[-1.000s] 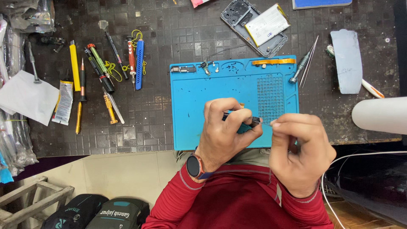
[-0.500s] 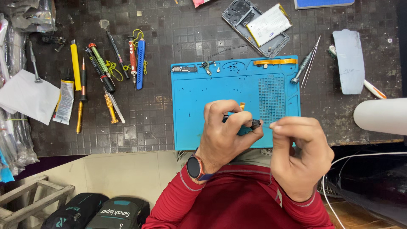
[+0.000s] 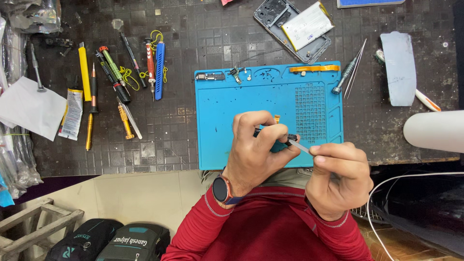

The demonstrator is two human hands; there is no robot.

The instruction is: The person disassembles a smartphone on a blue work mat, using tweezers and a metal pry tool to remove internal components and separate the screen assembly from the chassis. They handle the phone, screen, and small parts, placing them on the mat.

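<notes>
In the head view, your left hand (image 3: 258,150) was curled tight around a small dark part (image 3: 284,138), thumb and forefinger pinched on it just above the near edge of the blue work mat (image 3: 232,106). Your right hand (image 3: 338,179) sat just beside it, to the right and a little nearer your body, its thumb and forefinger closed narrowly on a thin pale strip (image 3: 303,146). That strip was the link between the two hands: its long axis ran on a slant from your right fingertips up and leftward to the dark part, where its far end met or touched the piece. Whether it was tucked under an edge there, you could not tell from this angle. Both hands were equally close to the part; the left one gripped it, the right reached it only through the strip.

Away from the hands, an opened phone shell (image 3: 295,26) lay beyond the mat's far edge, tweezers (image 3: 355,67) rested off the mat's right far corner, and a row of screwdrivers (image 3: 116,77) lay well apart to the left.
</notes>
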